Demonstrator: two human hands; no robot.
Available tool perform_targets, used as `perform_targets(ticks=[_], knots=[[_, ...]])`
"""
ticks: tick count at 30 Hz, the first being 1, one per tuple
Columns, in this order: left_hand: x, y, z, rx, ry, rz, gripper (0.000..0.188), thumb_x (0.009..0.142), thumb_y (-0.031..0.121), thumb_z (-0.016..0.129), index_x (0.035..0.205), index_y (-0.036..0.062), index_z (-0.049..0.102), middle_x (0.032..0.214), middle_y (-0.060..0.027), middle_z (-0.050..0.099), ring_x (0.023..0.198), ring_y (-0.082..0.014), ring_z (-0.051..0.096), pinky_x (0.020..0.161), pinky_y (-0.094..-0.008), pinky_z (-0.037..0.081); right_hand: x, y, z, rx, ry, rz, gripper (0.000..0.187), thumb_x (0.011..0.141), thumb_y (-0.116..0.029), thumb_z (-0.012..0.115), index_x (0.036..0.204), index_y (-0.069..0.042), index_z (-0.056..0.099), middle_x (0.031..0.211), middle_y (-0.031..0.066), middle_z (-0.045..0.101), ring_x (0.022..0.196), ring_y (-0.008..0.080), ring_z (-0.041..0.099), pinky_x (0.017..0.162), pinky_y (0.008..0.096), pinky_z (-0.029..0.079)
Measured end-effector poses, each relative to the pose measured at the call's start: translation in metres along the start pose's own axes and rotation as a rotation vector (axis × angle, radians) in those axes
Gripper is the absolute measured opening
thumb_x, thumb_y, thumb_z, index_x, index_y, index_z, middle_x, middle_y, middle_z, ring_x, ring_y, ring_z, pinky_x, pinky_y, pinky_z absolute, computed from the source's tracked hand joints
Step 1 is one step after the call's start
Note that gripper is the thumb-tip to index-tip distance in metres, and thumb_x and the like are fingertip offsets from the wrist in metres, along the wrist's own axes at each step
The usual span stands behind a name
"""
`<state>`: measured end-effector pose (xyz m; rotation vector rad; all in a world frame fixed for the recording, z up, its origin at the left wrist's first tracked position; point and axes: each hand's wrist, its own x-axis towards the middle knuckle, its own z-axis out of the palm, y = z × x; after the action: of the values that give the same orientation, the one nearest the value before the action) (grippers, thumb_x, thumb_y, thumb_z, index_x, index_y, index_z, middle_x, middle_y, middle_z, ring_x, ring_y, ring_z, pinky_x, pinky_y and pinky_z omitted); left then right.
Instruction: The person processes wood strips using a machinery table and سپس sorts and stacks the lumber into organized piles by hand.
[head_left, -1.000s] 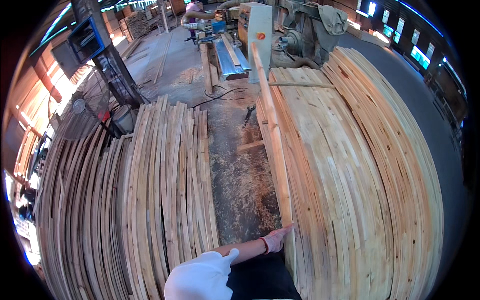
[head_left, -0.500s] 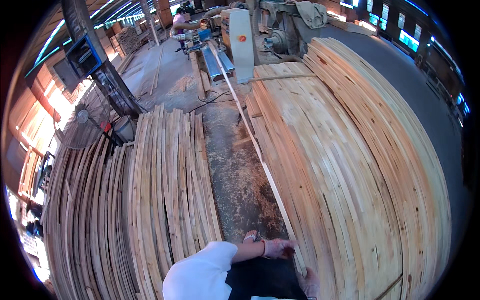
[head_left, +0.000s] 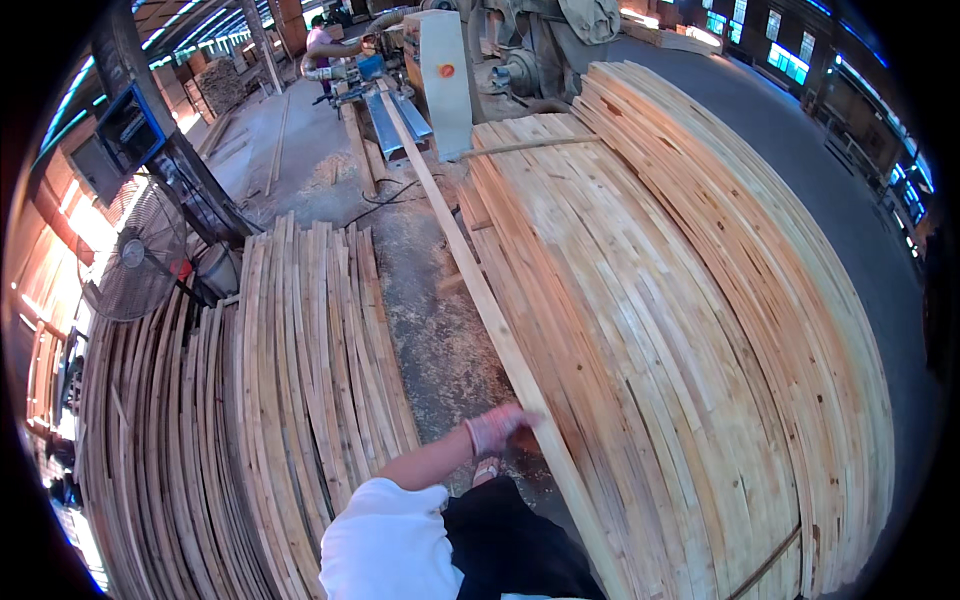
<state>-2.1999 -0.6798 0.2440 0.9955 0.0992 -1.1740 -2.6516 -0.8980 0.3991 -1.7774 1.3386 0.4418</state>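
Note:
A long, pale wooden board slants from the machine at the far end down to the lower edge, along the left side of a big wood stack. My left hand, in a pinkish work glove, is at the board's left edge, with its fingers closed against it. Those fingertips are somewhat blurred and partly hidden by the board. My right hand is out of view, and the board's near end runs out of the picture. At the far end the board lies over the machine's blue-grey metal bed.
A wide stack of planed boards fills the right. Rougher strips lie stacked at left, near a large fan and a post. Sawdust covers the aisle floor. A person stands beyond the machine's cabinet.
My left hand has moved forward and left along the board. The board now shows its broader face and reaches past the lower edge. My right hand has left the view.

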Motion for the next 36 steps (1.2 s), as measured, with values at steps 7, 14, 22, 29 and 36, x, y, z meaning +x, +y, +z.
perform_targets(ticks=[7, 14, 22, 29, 36], knots=[[0.064, 0.156, -0.079, 0.067, 0.412, 0.274, 0.021, 0.087, 0.024, 0.060, 0.096, 0.0060, 0.064, 0.082, -0.0074, 0.068, 0.062, -0.0187, 0.064, 0.053, -0.0320, 0.054, 0.030, -0.103, 0.057, 0.097, -0.062, -0.093, 0.054, 0.087, -0.049, 0.054, 0.107, 0.001, 0.060, 0.090, 0.0174, 0.062, 0.087, 0.0255, 0.057, 0.077, 0.0365, 0.046], [0.132, 0.253, -0.195, -0.133, 0.459, 0.398, 0.031, 0.085, 0.028, 0.062, 0.108, 0.0061, 0.061, 0.097, -0.0095, 0.067, 0.080, -0.0230, 0.066, 0.065, -0.0399, 0.055, 0.078, -0.251, 0.124, 0.054, -0.107, -0.320, 0.057, 0.086, -0.054, 0.055, 0.087, 0.002, 0.064, 0.069, 0.0093, 0.059, 0.065, 0.0190, 0.050, 0.062, 0.0348, 0.042], [0.059, 0.058, -0.095, 0.126, -0.466, -0.233, 0.025, 0.085, 0.033, 0.063, 0.092, 0.0090, 0.062, 0.083, -0.0042, 0.065, 0.072, -0.0200, 0.062, 0.068, -0.0353, 0.051, 0.171, -0.349, 0.224, 0.008, 0.028, -0.436, 0.038, 0.082, -0.035, 0.063, 0.090, 0.003, 0.066, 0.071, 0.0128, 0.065, 0.069, 0.0205, 0.063, 0.065, 0.0332, 0.049], [0.069, 0.027, -0.035, -0.033, -0.272, -0.218, 0.015, 0.078, 0.004, 0.063, 0.093, 0.0031, 0.065, 0.081, -0.0081, 0.065, 0.076, -0.0192, 0.063, 0.069, -0.0339, 0.051, 0.203, -0.402, 0.231, 0.381, -0.152, -0.776, 0.052, 0.079, -0.028, 0.069, 0.119, 0.000, 0.055, 0.110, 0.0163, 0.062, 0.101, 0.0212, 0.060, 0.089, 0.0319, 0.046], [0.084, 0.117, -0.088, -0.004, 0.068, 0.387, 0.022, 0.088, 0.022, 0.052, 0.088, 0.0017, 0.061, 0.073, -0.0089, 0.060, 0.067, -0.0229, 0.058, 0.069, -0.0362, 0.051, 0.248, -0.275, 0.179, 0.022, -0.201, -0.474, 0.056, 0.081, -0.047, 0.059, 0.120, -0.006, 0.057, 0.112, 0.0155, 0.063, 0.103, 0.0277, 0.060, 0.090, 0.0361, 0.045]])
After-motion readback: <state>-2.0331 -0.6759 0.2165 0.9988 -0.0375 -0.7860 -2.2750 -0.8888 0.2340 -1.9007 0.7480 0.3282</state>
